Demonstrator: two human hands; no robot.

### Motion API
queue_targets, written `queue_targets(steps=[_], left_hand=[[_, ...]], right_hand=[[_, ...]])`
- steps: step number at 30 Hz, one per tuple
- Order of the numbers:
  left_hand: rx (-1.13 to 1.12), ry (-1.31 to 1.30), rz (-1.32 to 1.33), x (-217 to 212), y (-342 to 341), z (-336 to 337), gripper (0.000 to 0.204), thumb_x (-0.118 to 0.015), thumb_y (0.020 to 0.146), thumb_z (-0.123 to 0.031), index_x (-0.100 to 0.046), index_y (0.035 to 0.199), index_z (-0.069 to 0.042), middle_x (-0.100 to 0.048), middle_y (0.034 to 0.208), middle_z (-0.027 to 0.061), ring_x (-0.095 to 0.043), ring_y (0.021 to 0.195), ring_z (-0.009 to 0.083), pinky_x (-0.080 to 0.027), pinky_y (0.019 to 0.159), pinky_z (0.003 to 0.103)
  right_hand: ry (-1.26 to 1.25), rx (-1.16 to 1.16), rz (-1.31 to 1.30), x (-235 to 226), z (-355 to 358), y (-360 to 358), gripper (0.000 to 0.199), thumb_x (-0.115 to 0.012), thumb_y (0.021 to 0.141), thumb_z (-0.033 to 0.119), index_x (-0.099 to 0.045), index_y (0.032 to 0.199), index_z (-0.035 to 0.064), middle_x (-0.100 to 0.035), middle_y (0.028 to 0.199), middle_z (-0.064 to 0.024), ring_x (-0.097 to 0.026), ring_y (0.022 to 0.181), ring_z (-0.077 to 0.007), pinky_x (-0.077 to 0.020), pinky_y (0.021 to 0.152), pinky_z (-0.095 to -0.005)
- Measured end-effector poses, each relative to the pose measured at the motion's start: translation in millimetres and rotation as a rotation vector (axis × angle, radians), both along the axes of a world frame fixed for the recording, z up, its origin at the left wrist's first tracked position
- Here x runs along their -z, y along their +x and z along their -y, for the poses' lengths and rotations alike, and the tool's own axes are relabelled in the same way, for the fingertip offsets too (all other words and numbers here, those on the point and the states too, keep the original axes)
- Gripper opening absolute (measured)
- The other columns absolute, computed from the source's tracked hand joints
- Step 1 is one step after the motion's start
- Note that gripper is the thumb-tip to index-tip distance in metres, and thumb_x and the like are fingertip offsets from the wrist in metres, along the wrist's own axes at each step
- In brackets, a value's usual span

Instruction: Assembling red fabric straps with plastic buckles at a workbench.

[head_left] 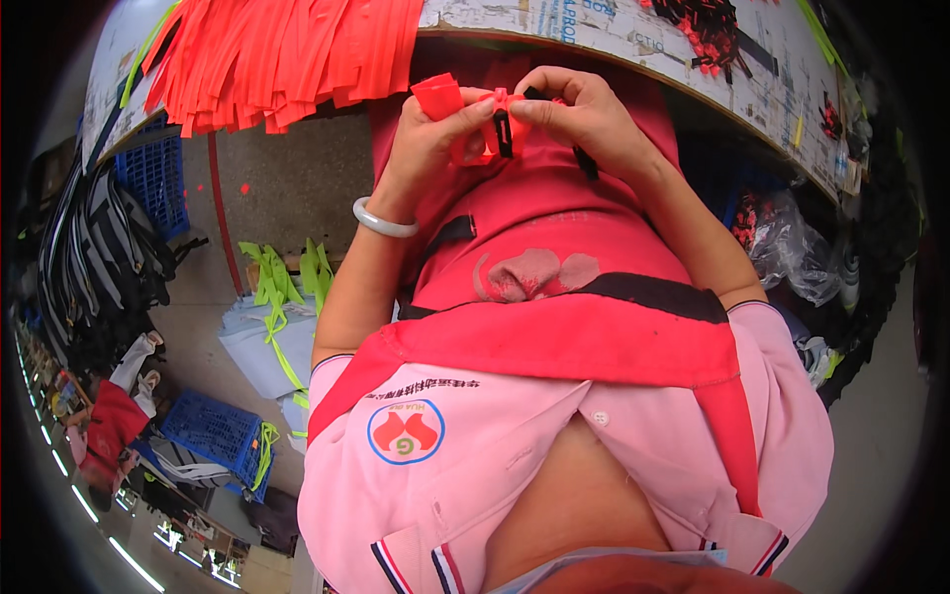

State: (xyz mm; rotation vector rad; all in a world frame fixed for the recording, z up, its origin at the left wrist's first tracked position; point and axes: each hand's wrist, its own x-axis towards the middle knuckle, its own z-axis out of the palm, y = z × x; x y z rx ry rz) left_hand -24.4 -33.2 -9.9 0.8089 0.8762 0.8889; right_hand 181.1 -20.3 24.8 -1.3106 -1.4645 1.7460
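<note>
Both my hands meet over my red apron, just in front of the table edge. A bright orange-red fabric strap (438, 97) is pinched in my left hand (430, 137), its folded end standing up beyond the fingers. At the fingertips hangs a small, narrow black piece (504, 134), plastic-looking with a slot, joined to the strap. My right hand (586, 114) pinches the strap beside this piece with thumb and fingers. Another dark strip (585, 162) dangles below the right hand; what it is attached to is hidden.
Many orange-red straps (282, 59) drape over the table edge (564, 45) at left. Small black-and-red pieces (705, 35) lie piled at far right. Blue crates (213, 433), bundles with lime-green straps (272, 342) and a clear plastic bag (797, 247) surround me. Another person (109, 431) works at lower left.
</note>
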Motion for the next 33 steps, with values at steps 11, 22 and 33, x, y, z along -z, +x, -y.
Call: queue_targets(steps=[11, 22, 33], left_hand=[[-0.015, -0.09, 0.073, -1, -1, -1, 0.017, -0.067, 0.088, -0.013, -0.069, 0.099, 0.0, -0.059, 0.065, -0.0021, -0.051, 0.053, 0.0038, -0.038, 0.048, 0.019], [-0.028, 0.22, -0.017, -6, 7, 7, 0.015, -0.067, 0.086, -0.004, -0.069, 0.1, 0.002, -0.065, 0.083, 0.0009, -0.057, 0.073, 0.0064, -0.046, 0.062, 0.021], [-0.052, 0.271, -0.012, -6, 11, 8, 0.01, -0.065, 0.086, 0.001, -0.068, 0.096, 0.002, -0.065, 0.084, 0.0023, -0.058, 0.076, 0.0072, -0.046, 0.066, 0.021]], right_hand=[[-0.094, 0.073, -0.026, 6, 0, -2, 0.022, -0.067, 0.088, 0.023, -0.064, 0.096, 0.003, -0.06, 0.079, 0.001, -0.05, 0.066, -0.0016, -0.04, 0.059, -0.0175], [0.349, 0.094, -0.094, 5, 7, -13, 0.018, -0.069, 0.086, 0.014, -0.064, 0.098, 0.0013, -0.062, 0.086, -0.0007, -0.056, 0.077, -0.0054, -0.0464, 0.068, -0.0202], [0.441, 0.083, -0.167, -6, 13, -19, 0.013, -0.068, 0.085, 0.003, -0.063, 0.097, -0.0012, -0.06, 0.083, -0.0036, -0.057, 0.071, -0.0081, -0.0462, 0.063, -0.0212]])
